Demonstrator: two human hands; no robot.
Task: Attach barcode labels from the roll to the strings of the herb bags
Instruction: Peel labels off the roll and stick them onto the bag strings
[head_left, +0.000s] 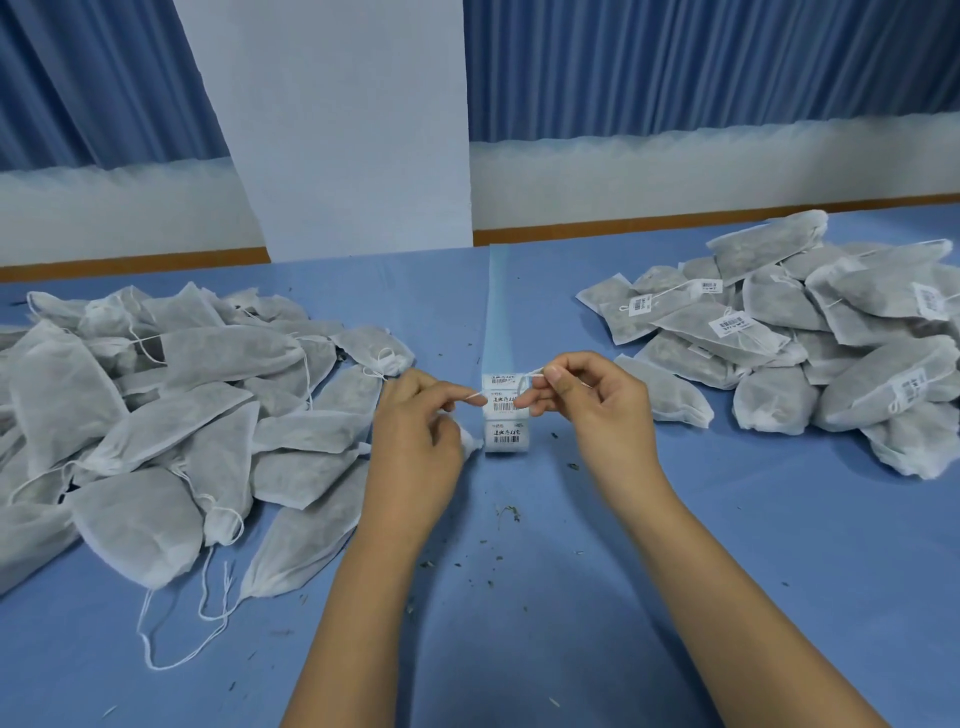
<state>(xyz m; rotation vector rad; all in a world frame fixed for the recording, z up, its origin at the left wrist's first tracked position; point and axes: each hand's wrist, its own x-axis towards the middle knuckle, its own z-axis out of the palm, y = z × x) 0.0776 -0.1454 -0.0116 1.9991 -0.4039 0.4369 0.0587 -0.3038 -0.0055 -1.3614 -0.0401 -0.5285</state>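
Our left hand (415, 431) and right hand (592, 405) each pinch the string (474, 396), stretching it crosswise just above the label strip (506, 439), which runs away from us along the surface, while the herb bag (470, 441) bunches against our left palm.

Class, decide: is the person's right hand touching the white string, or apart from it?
Touching. The head view shows the right hand pinching the white string between thumb and forefinger, with no gap.
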